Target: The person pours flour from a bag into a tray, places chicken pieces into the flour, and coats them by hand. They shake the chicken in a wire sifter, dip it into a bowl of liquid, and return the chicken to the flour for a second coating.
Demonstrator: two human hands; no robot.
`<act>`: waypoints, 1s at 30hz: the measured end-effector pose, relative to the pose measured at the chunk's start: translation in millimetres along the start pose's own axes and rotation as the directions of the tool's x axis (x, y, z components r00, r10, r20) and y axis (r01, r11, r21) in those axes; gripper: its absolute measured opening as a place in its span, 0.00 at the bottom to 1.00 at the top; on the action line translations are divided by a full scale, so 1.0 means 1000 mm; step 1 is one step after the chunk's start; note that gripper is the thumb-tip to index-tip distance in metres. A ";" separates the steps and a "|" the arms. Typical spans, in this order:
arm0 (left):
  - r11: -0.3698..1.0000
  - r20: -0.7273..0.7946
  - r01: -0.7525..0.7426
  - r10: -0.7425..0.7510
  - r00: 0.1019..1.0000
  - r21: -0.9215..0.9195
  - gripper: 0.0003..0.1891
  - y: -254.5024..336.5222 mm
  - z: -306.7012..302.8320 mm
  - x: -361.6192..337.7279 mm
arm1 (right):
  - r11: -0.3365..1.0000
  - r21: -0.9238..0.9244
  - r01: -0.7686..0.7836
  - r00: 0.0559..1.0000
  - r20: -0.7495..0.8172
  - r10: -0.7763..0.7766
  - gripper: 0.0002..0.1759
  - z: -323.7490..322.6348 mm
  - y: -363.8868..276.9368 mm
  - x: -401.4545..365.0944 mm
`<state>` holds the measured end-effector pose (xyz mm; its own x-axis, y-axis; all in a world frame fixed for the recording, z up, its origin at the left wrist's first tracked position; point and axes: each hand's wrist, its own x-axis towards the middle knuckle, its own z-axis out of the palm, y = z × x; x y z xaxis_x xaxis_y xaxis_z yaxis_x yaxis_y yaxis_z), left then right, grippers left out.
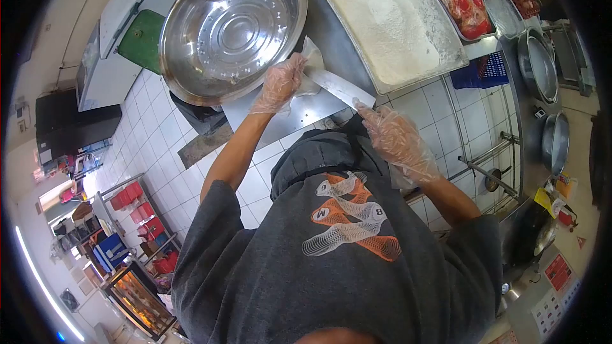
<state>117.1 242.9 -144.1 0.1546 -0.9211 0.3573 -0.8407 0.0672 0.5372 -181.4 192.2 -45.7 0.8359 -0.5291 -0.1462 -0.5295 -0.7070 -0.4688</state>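
Note:
My left hand (284, 84), in a clear plastic glove, is closed in a fist at the near end of a knife (341, 86) with a broad, pale, square-ended blade. The handle is hidden inside that fist. At the blade's other end is my right hand (396, 143), gloved as well; its fingers are bent together against the lower corner of the blade. A crumpled white cloth or bag (312, 57) lies just behind my left hand and partly beneath the blade. Left of it stands a large, shiny steel basin (224, 69) with water drops on its inside.
A metal tray (446, 62) of white flour occupies the counter (341, 41) on the right. Beyond it are a red-printed bag (458, 3) and a small clear tray (505, 16). A green board (143, 41) is behind the basin; metal pans (539, 67) stand far right.

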 end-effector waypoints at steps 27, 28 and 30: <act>0.954 -0.105 0.293 -0.297 0.949 -0.057 0.09 0.039 0.000 -0.039 | 0.923 0.377 0.074 0.960 -0.277 0.036 0.22 -0.015 0.025 0.055; 0.955 -0.094 0.297 -0.297 0.950 -0.010 0.09 0.044 -0.003 -0.034 | 0.956 0.293 0.012 0.984 -0.173 0.040 0.23 -0.009 0.021 0.038; 0.951 -0.078 0.305 -0.300 0.951 0.051 0.08 0.042 0.000 -0.035 | 0.982 0.165 -0.088 0.996 0.003 0.089 0.27 0.014 0.020 0.016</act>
<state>76.4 277.7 -133.3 0.4399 -0.8661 0.2375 -0.7788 -0.2362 0.5811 -176.8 175.7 -69.4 0.7861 -0.5882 -0.1898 -0.5697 -0.5706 -0.5914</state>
